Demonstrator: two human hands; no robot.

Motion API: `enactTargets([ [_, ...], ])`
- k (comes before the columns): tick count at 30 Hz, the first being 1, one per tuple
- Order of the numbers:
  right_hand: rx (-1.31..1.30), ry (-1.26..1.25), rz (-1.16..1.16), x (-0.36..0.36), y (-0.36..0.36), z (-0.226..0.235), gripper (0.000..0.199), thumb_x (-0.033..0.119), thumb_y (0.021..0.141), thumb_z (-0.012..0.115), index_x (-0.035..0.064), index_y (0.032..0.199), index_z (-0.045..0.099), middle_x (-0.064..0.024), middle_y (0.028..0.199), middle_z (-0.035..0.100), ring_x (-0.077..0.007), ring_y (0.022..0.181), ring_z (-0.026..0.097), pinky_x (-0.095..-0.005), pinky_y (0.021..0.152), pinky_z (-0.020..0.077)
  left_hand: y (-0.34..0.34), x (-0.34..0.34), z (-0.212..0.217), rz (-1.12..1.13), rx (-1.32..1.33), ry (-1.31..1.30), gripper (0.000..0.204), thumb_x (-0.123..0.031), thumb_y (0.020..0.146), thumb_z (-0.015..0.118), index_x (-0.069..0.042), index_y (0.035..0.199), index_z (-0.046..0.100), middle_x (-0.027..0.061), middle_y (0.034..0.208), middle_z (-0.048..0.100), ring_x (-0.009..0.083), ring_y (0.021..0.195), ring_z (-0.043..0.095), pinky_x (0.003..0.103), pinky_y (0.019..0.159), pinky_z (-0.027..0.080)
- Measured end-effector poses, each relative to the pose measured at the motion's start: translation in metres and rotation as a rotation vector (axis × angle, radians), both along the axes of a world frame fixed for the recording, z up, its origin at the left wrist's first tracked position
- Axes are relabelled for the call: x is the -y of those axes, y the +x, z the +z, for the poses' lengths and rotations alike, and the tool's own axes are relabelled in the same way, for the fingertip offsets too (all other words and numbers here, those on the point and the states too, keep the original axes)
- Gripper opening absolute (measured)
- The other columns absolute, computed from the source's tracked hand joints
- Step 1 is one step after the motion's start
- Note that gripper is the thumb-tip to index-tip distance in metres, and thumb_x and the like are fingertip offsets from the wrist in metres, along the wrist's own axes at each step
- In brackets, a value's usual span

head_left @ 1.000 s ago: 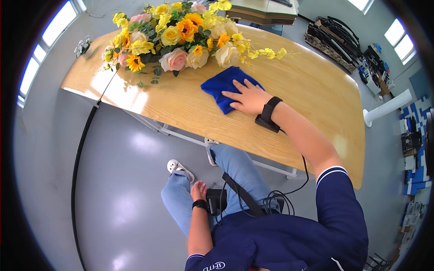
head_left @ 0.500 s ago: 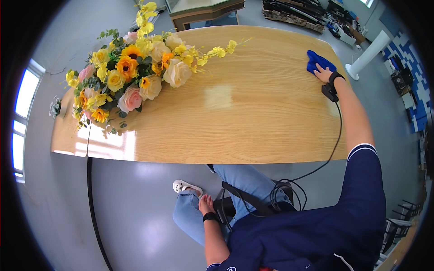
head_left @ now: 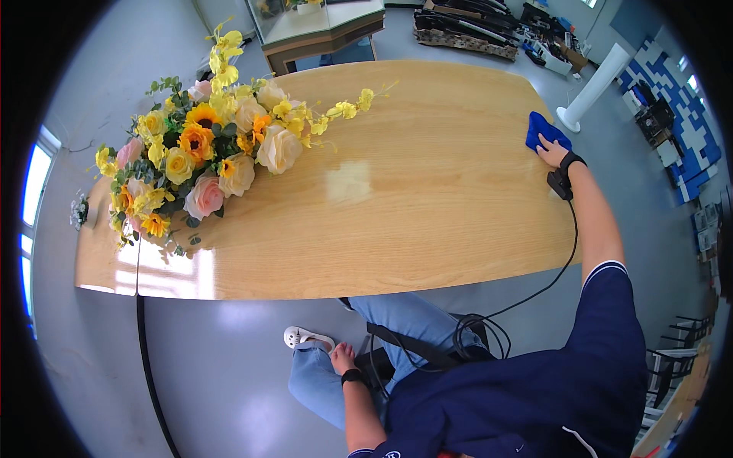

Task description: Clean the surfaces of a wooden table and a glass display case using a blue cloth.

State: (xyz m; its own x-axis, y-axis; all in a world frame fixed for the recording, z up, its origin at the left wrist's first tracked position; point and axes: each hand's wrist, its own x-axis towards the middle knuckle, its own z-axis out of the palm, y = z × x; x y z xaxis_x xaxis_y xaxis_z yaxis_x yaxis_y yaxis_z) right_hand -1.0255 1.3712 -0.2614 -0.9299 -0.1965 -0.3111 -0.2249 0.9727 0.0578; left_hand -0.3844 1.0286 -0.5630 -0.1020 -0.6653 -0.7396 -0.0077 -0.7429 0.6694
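Observation:
At the far right edge of the wooden table (head_left: 427,198), a blue cloth (head_left: 542,130) lies bunched under my right hand (head_left: 551,153). That hand presses on the cloth with its fingers partly apart, and the arm is stretched out. A black strap with a small dark device (head_left: 561,182) sits around the right wrist, and a cable runs from it. My left hand (head_left: 343,359) rests on my leg below the table edge, empty, its fingers loosely bent. A dark band is on the left wrist.
A large flower arrangement (head_left: 195,153) in yellow, orange, pink and cream covers the table's left part. The black cable (head_left: 534,294) hangs off the table's near edge and coils at my lap. A white post (head_left: 599,88) stands past the right corner; a glass-topped cabinet (head_left: 321,27) is behind.
My right hand and the cloth have slid nearer to me and toward the table's right edge. The whole view has shifted slightly. The left hand stays on my leg.

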Motion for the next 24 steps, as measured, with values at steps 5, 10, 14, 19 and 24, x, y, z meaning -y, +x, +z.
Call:
enactTargets([
  [5,-0.011,-0.037,0.107,0.045,0.045,0.021,0.060,0.050,0.083,0.040,0.0309,0.137,0.021,-0.0327,0.133,0.024,-0.0440,0.126,0.023,-0.0418,0.104,0.0221,0.001,0.005,-0.009,-0.045,0.001,-0.032,0.018,-0.018,0.084,0.050,-0.004,0.094,0.053,0.0088,0.095,0.059,0.0214,0.076,0.060,0.026,0.058,0.047],
  [10,0.000,-0.021,0.182,0.109,0.084,0.036,0.059,0.050,0.083,0.039,0.0332,0.137,0.021,-0.0314,0.136,0.017,-0.0433,0.125,0.026,-0.0456,0.104,0.0215,-0.005,0.005,-0.008,-0.075,0.004,-0.044,0.016,-0.017,0.083,0.050,-0.004,0.092,0.052,0.0085,0.092,0.059,0.0206,0.072,0.060,0.024,0.054,0.045],
  [14,0.058,-0.060,0.299,0.181,0.122,0.059,0.056,0.046,0.085,0.038,0.0307,0.137,0.023,-0.0289,0.138,0.017,-0.0401,0.129,0.018,-0.0479,0.105,0.0145,-0.003,0.007,-0.002,-0.108,-0.059,-0.034,0.019,-0.018,0.083,0.050,-0.004,0.096,0.051,0.0081,0.093,0.059,0.0217,0.076,0.060,0.024,0.055,0.045],
  [19,0.062,-0.111,0.585,0.293,0.164,0.046,0.056,0.046,0.083,0.041,0.0345,0.135,0.026,-0.0264,0.139,0.017,-0.0483,0.127,0.015,-0.0509,0.104,0.0144,0.002,0.003,0.008,-0.049,-0.055,-0.049,0.024,-0.019,0.084,0.048,-0.002,0.101,0.051,0.0081,0.096,0.058,0.0220,0.081,0.059,0.027,0.062,0.046],
  [24,0.103,-0.190,0.815,0.378,0.240,0.055,0.050,0.041,0.083,0.044,0.0400,0.131,0.031,-0.0146,0.143,0.017,-0.0462,0.127,0.017,-0.0659,0.096,0.0159,0.006,-0.002,0.019,-0.013,-0.059,-0.033,0.026,-0.019,0.084,0.047,-0.002,0.104,0.050,0.0081,0.098,0.058,0.0230,0.084,0.058,0.030,0.067,0.046],
])
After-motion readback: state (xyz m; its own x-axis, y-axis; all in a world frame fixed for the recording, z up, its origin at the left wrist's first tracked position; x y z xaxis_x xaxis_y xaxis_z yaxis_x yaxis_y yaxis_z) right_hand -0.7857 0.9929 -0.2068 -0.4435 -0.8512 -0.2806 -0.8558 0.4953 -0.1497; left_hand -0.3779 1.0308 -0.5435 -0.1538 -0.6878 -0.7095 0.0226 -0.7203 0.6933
